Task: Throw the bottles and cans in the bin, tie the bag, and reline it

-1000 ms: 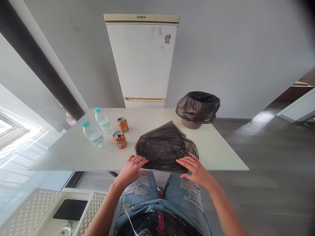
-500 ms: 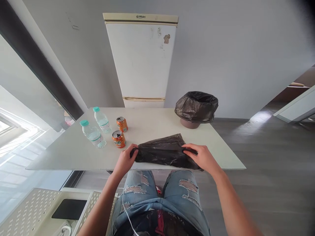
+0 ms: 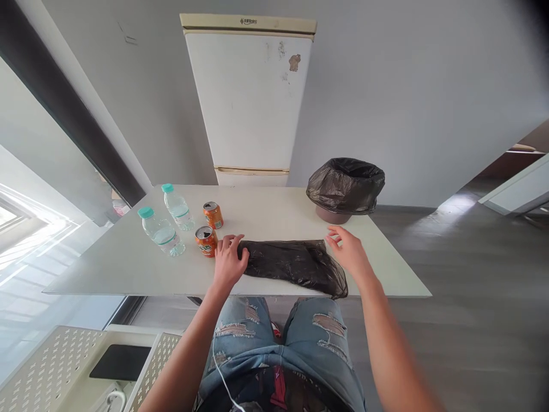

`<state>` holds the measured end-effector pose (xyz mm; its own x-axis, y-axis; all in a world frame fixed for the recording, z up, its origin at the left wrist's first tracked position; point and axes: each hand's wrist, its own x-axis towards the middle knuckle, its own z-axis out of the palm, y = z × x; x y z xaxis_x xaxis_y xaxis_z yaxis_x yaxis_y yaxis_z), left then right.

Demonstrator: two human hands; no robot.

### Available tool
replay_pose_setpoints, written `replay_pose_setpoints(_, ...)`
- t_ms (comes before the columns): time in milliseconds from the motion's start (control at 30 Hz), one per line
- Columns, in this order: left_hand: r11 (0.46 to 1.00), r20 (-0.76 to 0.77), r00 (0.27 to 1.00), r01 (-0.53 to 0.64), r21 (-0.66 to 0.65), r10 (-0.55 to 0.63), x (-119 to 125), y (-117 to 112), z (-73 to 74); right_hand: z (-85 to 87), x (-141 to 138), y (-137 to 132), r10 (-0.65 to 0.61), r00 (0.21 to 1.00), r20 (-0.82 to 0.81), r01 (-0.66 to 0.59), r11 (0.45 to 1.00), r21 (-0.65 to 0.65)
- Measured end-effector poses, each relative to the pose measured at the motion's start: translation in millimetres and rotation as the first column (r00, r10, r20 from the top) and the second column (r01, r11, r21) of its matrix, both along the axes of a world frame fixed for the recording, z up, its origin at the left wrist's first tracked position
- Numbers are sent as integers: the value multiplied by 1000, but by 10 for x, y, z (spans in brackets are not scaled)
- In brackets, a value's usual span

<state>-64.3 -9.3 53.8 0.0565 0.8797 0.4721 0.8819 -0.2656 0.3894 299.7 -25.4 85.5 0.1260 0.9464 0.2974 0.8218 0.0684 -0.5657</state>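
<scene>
1. While lying flat on the desk (image 3: pixel 274 210), stretched side to side: black bag (image 3: pixel 291 264).
2. Touching its left end, thus nearer: left hand (image 3: pixel 229 260), curled; cannot tell whether pinching.
3. Beside its right far corner: right hand (image 3: pixel 349 248), loosely spread.

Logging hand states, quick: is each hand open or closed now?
Left hand: fingers curled at the flattened black bag's left end; grip can't be told.
Right hand: loosely open by the bag's far right corner, nothing visibly held.
</scene>
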Motion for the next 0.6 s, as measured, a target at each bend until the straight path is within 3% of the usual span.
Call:
replay_pose_setpoints(67, 997, -13, 998, 55, 57, -54, 52, -84, 60, 43, -196, -294, -40, 996, 82, 24, 981, 192)
replay_pose_setpoints(133, 974, -100, 971, 222, 38, -217, 135, -115, 46, 10, -473, -533, 63, 985, 164, -101, 966, 238)
replay_pose_setpoints(200, 929, -202, 907, 367, -51, -370, 224, -88, -51, -108, -732, -656, 241, 925, 294, -295, 943, 157)
replay_pose_setpoints(300, 902, -288, 857, 383, -200, -428, 307, 4, -272, -371, -880, -597, 411, 802, 434, -432, 900, -54)
replay_pose_setpoints(367, 900, -305, 853, 354, -255, -423, 318, 54, -395, -542, -763, -455, 422, 789, 448, -394, 905, -158)
replay_pose_setpoints(467, 907, -315, 858, 334, -257, -406, 307, 78, -485, -733, -361, -254, 384, 825, 415, -301, 920, -252)
replay_pose_setpoints(600, 918, -320, 868, 311, -245, -380, 322, 66, -502, -802, 120, -186, 272, 882, 385, -193, 953, -233)
